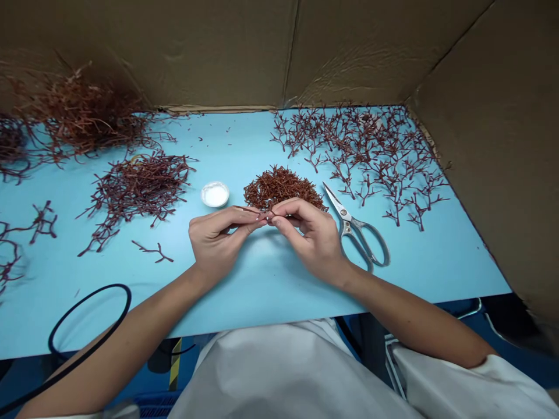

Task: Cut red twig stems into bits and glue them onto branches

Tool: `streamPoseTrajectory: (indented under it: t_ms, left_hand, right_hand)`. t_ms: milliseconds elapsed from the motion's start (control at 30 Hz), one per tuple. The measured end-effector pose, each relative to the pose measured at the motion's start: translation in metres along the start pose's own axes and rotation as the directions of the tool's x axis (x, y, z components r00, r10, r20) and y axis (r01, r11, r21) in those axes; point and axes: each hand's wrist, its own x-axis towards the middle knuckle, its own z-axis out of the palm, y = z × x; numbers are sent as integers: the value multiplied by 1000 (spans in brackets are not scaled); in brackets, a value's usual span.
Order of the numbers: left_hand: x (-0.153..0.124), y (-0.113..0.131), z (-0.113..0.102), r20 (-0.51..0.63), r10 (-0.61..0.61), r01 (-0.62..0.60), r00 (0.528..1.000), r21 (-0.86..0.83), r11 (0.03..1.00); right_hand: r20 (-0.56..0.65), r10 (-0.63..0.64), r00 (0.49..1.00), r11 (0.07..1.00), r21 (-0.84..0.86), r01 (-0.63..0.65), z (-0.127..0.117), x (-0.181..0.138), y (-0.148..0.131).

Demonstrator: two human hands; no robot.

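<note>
My left hand (222, 235) and my right hand (312, 235) meet over the middle of the table, thumbs and forefingers pinched tip to tip. Between the left fingers lies a thin reddish-brown twig (245, 209), its end sticking out past the forefinger. My right fingertips pinch the twig's other end, where small pale specks show; the fingers partly cover the join. Just behind both hands is a mound of short brown twig pieces (282, 185). A small white cup of white powder or paste (215, 194) stands left of the mound. Metal scissors (356, 227) lie partly open beside my right hand.
Branched twigs (371, 145) spread across the back right. At the left are a pile of dark twigs (144, 180), a larger tangled heap (82, 116) and a single twig (152, 251). A black cable (126, 297) loops over my left forearm. Cardboard walls (218, 52) border the table.
</note>
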Motion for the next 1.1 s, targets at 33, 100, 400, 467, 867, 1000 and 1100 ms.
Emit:
streamPoseTrajectory:
  t_ms: [33, 100, 400, 467, 867, 1000, 1100]
  left_hand:
    - [0, 0, 0, 4, 1, -1, 1000, 9, 1000]
    - [0, 0, 0, 7, 2, -2, 1000, 27, 1000]
    - [-2, 2, 0, -9, 3, -3, 1000, 28, 1000]
    - [-2, 2, 0, -14, 4, -4, 1000, 44, 999]
    - [-4, 0, 1, -19, 66, -64, 998, 80, 995]
    - [-3, 1, 1, -19, 103, -102, 994, 81, 992]
    - [-2, 3, 1, -30, 99, -96, 995, 93, 991]
  right_hand:
    - [1, 3, 1000, 1000, 3, -3, 0, 0, 0]
    - [4, 11, 1000, 1000, 9, -11, 0, 0, 0]
    - [0, 19, 1000, 1000, 23, -19, 0, 0, -3]
    - [-7, 16, 1000, 1000, 22, -16, 0, 0, -3]
    - [-42, -57, 997, 998, 16, 58, 1, 0, -4]
    - [-48, -26, 999, 999, 18, 27, 3, -1, -4]
    - [-62, 15, 998, 999, 50, -12, 4, -1, -3]
